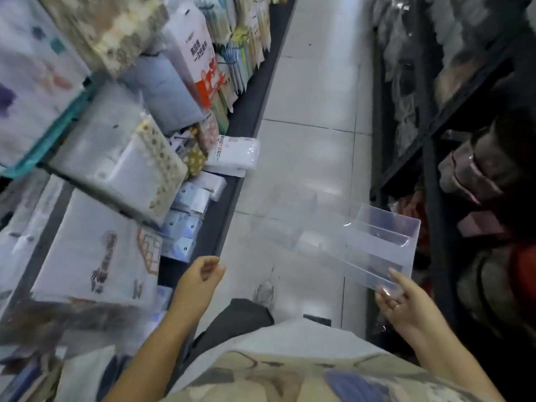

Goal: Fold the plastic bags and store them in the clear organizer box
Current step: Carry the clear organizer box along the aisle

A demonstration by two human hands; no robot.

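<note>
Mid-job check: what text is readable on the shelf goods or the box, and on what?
"一次性" in red on the white packet at the shelf edge; the rest of that line is blurred.
Dark characters on the white-and-red pack: too blurred to read.
Labels on the small blue-white packets: too small to read.
No text seen on the clear organizer box.
</note>
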